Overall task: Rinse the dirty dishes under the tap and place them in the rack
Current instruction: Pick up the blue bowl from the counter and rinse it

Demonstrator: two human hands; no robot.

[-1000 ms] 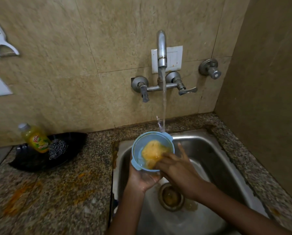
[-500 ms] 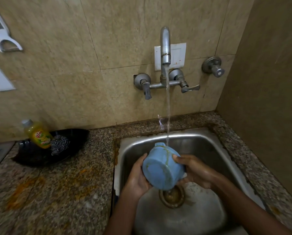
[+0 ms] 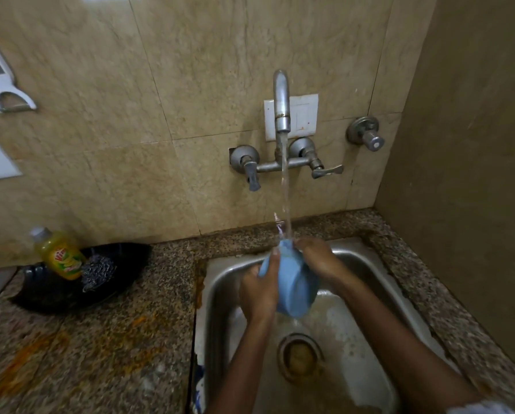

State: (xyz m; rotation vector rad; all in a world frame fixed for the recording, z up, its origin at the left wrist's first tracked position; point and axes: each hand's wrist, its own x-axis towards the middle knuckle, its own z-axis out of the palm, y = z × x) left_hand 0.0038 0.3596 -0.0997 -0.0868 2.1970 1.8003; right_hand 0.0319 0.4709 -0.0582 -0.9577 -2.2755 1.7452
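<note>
Bowl [image 3: 295,282] rinsing is the step in hand: my left hand [image 3: 257,289] grips its left side, my right hand [image 3: 317,259] curls over its top, under the tap [image 3: 281,103] stream above the sink [image 3: 366,264]. It is pale blue plastic, tipped sideways, wet. Next I need a rack, none in view.

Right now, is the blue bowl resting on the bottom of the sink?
No, the blue bowl is held up under the tap's water stream by the left hand and right hand, above the sink bottom.
</note>
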